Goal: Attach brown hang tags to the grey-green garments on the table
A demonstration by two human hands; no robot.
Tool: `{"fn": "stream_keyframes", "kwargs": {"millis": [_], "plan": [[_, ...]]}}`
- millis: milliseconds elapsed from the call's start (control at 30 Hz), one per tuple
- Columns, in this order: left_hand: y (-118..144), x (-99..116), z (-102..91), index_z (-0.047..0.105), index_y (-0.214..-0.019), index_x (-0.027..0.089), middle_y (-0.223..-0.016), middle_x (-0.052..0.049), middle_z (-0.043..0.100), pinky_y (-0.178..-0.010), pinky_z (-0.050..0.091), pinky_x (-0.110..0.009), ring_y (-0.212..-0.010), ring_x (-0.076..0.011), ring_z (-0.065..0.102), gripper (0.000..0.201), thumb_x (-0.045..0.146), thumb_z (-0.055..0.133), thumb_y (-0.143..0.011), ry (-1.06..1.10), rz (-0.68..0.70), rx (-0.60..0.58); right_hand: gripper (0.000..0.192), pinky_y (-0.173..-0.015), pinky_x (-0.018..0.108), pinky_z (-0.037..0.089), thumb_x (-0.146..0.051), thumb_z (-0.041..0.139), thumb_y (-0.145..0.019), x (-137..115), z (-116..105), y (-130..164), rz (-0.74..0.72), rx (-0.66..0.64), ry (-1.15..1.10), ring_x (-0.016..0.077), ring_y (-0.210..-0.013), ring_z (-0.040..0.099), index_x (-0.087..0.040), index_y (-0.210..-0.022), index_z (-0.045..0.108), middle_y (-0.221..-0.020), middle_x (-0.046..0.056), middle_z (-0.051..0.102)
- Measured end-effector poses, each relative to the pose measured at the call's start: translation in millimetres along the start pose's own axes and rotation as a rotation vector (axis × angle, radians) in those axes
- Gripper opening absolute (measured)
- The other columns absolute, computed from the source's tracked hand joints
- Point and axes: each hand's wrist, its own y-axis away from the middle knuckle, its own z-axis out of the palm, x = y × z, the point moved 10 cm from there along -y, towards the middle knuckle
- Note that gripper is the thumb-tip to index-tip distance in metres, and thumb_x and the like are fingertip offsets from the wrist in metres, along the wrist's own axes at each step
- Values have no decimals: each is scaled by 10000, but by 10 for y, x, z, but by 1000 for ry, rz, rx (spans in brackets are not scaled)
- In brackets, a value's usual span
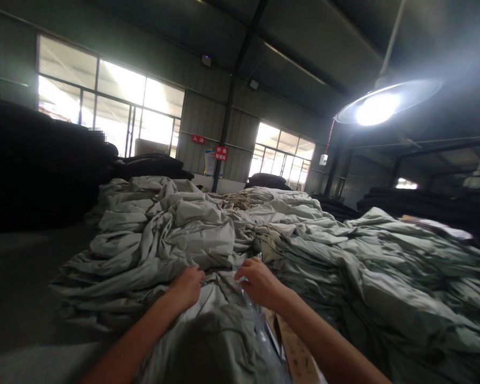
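The left hand [188, 287] of the person is at the far left part of the grey cloth [220, 344] which lies directly before the body, and the right hand [262, 280] is at its far right part, near a strip of clear plastic [261, 326]. The fingers of both hands are bent, but from here I cannot tell whether they pinch anything. Beyond them rises a crumpled grey heap [192, 229], while brown cardboard [298, 354] shows beside the right forearm.
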Motion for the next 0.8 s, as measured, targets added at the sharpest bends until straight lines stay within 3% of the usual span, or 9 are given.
{"fn": "stream_keyframes", "kwargs": {"millis": [167, 233, 300, 400, 467, 533, 667, 800], "plan": [[121, 1226, -120, 626, -875, 197, -991, -56, 586, -914, 385, -301, -997, -189, 513, 226, 117, 460, -744, 32, 380, 45, 285, -773, 243, 401, -6, 439, -660, 620, -257, 392, 283, 267, -89, 173, -880, 545, -134, -848, 611, -903, 88, 599], [195, 1654, -22, 613, -983, 209, -1109, -66, 570, -997, 326, -346, -1089, -207, 478, 260, 150, 469, -774, 41, 540, 59, 268, -744, 251, 401, -12, 444, -657, 853, -221, 556, 428, 229, -44, 183, -859, 562, -123, -850, 592, -883, 101, 610], [209, 1873, 225, 585, -1087, 221, -1210, -75, 540, -1082, 220, -405, -1196, -230, 420, 322, 175, 480, -786, 65, 626, 6, 235, -733, 286, 406, -73, 488, -673, 1037, -76, 715, 548, 77, -8, 223, -876, 588, -118, -880, 592, -900, 127, 634], [62, 1707, 744, 396, -1326, 218, -1414, -118, 365, -1095, 167, -515, -1333, -317, 251, 649, 222, 591, -707, 126, 467, -165, 331, -722, 344, 425, -202, 572, -670, 1199, 218, 969, 675, -170, -9, 310, -931, 612, -88, -980, 576, -985, 199, 647], [16, 1484, 1104, 237, -1410, 234, -1494, -128, 209, -1081, 210, -529, -1341, -346, 231, 875, 262, 658, -644, 152, 342, -336, 398, -724, 369, 436, -242, 571, -679, 1239, 353, 1083, 717, -215, -25, 341, -947, 617, -67, -1036, 554, -1012, 230, 643], [5, 1306, 1290, 172, -1431, 212, -1507, -131, 161, -1097, 210, -494, -1351, -327, 219, 931, 297, 660, -642, 162, 275, -401, 411, -738, 374, 439, -248, 558, -686, 1242, 428, 1113, 713, -176, -46, 341, -953, 619, -66, -1054, 547, -1009, 230, 647], [5, 1184, 1323, 189, -1428, 168, -1497, -144, 192, -1123, 183, -444, -1366, -280, 194, 904, 313, 646, -662, 200, 304, -341, 382, -717, 333, 434, -217, 636, -584, 1282, 492, 1035, 700, -59, -190, 307, -915, 618, -117, -952, 605, -958, 172, 668], [11, 1183, 1200, 383, -1347, 195, -1442, -141, 334, -1107, 222, -466, -1332, -276, 282, 712, 319, 633, -692, 262, 380, -181, 55, -632, 302, 410, -162, 646, -528, 1374, 523, 909, 712, -36, -390, 241, -720, 605, -188, -530, 598, -601, 41, 632]]}}
